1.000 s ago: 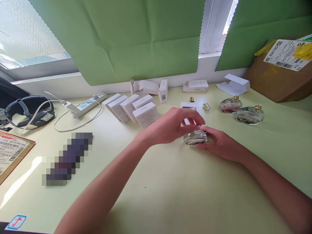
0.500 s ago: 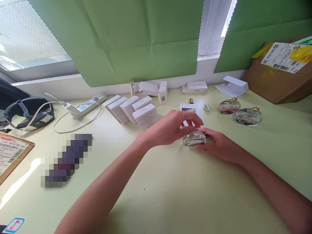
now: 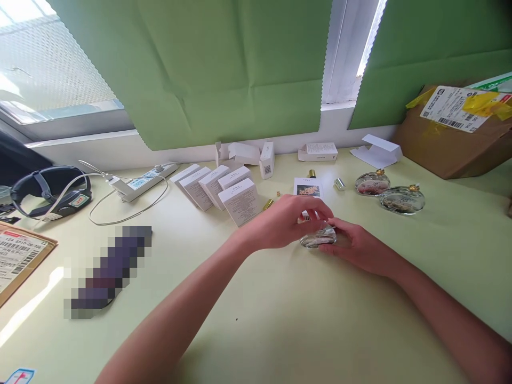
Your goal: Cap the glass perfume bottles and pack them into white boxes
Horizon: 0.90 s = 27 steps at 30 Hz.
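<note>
A rounded glass perfume bottle (image 3: 318,238) rests on the table, with my right hand (image 3: 356,245) closed around its right side. My left hand (image 3: 286,221) reaches over it from the left, fingers curled and thumb bent in at the bottle's top. The neck is hidden by those fingers. Just beyond them lies a printed card (image 3: 308,188) with a flower picture. One gold cap (image 3: 268,204) lies beside my left wrist, another gold cap (image 3: 312,173) behind the card, and a silver cap (image 3: 339,184) to its right.
Two more perfume bottles (image 3: 402,200) stand at right. Several white boxes (image 3: 240,202) lean in a row left of my hands. Opened cartons (image 3: 320,151) lie along the wall. A large cardboard box (image 3: 460,149), a power strip (image 3: 140,181) and a headset strap (image 3: 52,189) are farther out.
The view has shifted slightly, so the table sits lower. My left fingers now cover more of the bottle's neck. A gold cap and a tiny gold piece show beyond my left wrist.
</note>
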Available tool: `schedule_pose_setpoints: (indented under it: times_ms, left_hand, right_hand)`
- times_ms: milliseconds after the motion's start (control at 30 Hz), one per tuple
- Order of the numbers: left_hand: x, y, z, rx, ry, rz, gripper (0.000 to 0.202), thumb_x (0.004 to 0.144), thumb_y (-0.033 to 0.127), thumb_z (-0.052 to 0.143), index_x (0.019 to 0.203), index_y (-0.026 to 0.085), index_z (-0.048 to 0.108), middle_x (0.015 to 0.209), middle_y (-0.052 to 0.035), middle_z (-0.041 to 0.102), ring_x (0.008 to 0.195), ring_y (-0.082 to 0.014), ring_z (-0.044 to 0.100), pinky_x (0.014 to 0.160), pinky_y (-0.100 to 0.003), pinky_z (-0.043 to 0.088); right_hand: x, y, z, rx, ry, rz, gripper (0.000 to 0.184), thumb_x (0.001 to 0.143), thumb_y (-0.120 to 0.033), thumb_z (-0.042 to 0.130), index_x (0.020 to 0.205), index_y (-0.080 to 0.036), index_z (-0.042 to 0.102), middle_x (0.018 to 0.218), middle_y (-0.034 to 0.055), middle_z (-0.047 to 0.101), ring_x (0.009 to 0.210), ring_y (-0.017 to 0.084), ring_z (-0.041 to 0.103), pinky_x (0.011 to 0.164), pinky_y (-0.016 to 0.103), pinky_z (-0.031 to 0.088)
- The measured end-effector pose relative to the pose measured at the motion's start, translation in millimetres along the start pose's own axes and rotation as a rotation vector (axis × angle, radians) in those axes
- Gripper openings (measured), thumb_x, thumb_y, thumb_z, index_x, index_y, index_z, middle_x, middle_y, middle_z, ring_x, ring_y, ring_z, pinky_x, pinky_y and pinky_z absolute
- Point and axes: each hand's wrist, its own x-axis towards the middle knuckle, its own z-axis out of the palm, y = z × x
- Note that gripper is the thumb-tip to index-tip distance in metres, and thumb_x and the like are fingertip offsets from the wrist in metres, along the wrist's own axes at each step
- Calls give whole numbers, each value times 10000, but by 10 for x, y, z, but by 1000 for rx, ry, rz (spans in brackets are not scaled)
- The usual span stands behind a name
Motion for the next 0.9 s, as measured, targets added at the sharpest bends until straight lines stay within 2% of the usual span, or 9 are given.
schedule_pose_setpoints:
  times_ms: [233, 500, 700, 900]
  left_hand:
    - [52, -59, 105, -169, 54, -103, 188, 984, 327, 536, 1029, 214, 680, 995, -17, 712, 920, -141, 648, 817, -286, 505]
    - [66, -126, 137, -322, 37, -230, 245, 951, 422, 579, 1058, 223, 675, 1098, -41, 688, 990, -176, 639, 841, -315, 510]
    - [35, -153, 154, -381, 40, -232, 250, 961, 431, 562, 1097, 245, 658, 1139, -35, 667, 1035, -184, 617, 864, -320, 506]
    - [44, -168, 160, -390, 36, -236, 236, 954, 426, 570, 1083, 251, 662, 1152, -27, 663, 1026, -178, 609, 869, -318, 504]
  right_hand:
    - [-2, 22, 11, 48, -6, 18, 442, 870, -481, 690, 1270, -313, 605, 1166, 29, 720, 1045, 295, 671, 932, 467, 526]
    - [11, 75, 30, 119, -21, -11, 487, 881, -446, 691, 1330, -294, 582, 1268, 52, 690, 1106, 298, 664, 975, 479, 519]
    - [16, 112, 43, 131, -30, -15, 538, 889, -423, 678, 1396, -301, 546, 1234, 52, 697, 1067, 294, 669, 943, 480, 530]
    - [17, 121, 50, 125, -15, -11, 515, 880, -405, 690, 1367, -293, 568, 1271, 59, 682, 1114, 303, 657, 970, 481, 521]
